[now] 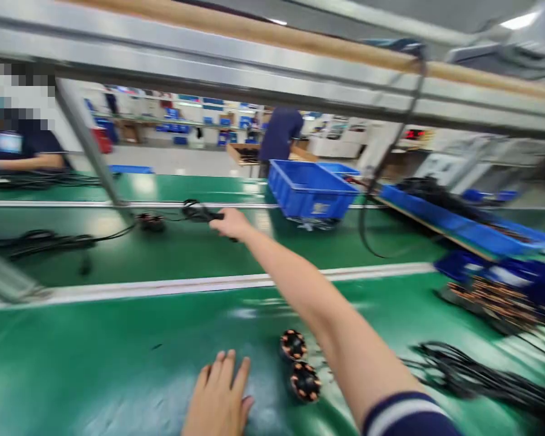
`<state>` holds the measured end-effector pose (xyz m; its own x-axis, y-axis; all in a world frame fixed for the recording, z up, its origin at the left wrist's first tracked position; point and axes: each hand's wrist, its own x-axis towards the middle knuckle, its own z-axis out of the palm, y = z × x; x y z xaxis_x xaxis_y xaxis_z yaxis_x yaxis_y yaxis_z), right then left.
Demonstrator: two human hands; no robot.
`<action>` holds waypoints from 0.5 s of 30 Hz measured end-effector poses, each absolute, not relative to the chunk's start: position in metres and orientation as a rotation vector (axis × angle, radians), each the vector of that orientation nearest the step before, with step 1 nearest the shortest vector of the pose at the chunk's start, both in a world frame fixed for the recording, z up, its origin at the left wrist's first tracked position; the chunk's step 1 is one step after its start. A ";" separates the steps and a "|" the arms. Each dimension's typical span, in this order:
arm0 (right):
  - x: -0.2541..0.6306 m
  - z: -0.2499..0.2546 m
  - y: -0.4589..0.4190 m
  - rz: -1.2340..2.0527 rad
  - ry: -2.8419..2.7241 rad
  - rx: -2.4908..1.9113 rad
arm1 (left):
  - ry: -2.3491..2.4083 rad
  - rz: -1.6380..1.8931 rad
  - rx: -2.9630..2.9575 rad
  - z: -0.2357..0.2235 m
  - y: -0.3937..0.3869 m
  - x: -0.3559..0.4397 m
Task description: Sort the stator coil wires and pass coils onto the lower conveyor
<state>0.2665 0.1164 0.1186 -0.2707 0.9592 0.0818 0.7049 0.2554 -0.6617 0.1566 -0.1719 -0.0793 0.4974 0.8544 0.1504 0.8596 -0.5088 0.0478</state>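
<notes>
Black cable bundle [200, 212] lies on the far green belt [254, 242]; my right hand [231, 224] is stretched out and clamped on it. My left hand [220, 396] rests flat, fingers apart, on the desk [95, 363]. Next I judge a steady pull back toward the two copper-wound stators [300, 366].

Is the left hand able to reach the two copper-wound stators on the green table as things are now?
Probably yes. The left hand lies flat on the green table, and the two stators sit just to its right with bare surface between. The right arm passes beside them, not over that gap.

Green workbench [118, 363], metal frame [209, 66], blue crate [311, 191], distant shelves [181, 118]
</notes>
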 end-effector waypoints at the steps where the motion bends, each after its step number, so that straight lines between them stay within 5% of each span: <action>1: 0.262 0.123 0.124 0.734 -2.005 -1.456 | -1.630 -0.195 -2.684 -0.075 -0.172 0.159; 15: 0.304 0.234 0.091 0.388 -1.818 -1.306 | -2.055 0.008 -2.867 -0.042 -0.170 0.166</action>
